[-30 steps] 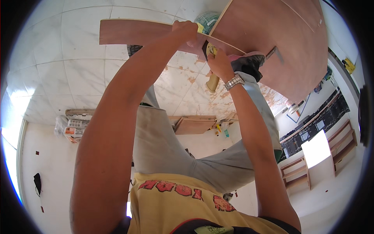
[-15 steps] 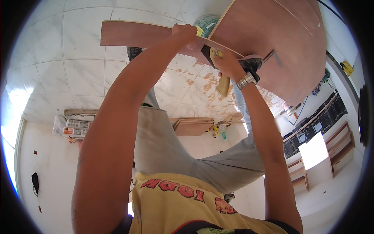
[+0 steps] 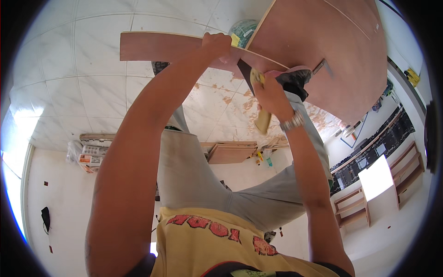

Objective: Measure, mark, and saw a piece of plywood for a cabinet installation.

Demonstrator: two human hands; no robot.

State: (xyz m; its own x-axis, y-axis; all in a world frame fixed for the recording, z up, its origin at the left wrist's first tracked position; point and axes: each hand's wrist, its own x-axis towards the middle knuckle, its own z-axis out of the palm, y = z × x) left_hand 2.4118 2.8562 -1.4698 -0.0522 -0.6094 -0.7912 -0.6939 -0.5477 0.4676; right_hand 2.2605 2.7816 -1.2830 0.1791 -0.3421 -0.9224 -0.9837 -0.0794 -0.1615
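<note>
My left hand point(image 3: 217, 46) grips the upper edge of a long reddish-brown wooden board strip point(image 3: 152, 47), fingers wrapped over it. In my right hand point(image 3: 275, 98), which wears a metal watch, is a handsaw point(image 3: 263, 122) with a yellowish handle. The saw's dark blade point(image 3: 244, 70) meets the board at a slit between the strip and the larger reddish-brown sheet point(image 3: 318, 37). A dark shoe point(image 3: 296, 79) presses on the sheet beside the saw. How deep the blade sits in the board is hidden.
Sawdust point(image 3: 247, 104) is scattered over the white tiles. A greenish round container point(image 3: 244, 31) stands behind the strip. An L-shaped metal square point(image 3: 319, 66) lies on the sheet. Stacked boards point(image 3: 230, 152) lean near the wall, and a wooden shelf frame point(image 3: 353, 207) stands at the right.
My right hand has drawn the saw back toward me. My left hand still grips the strip, which appears slightly lower in view.
</note>
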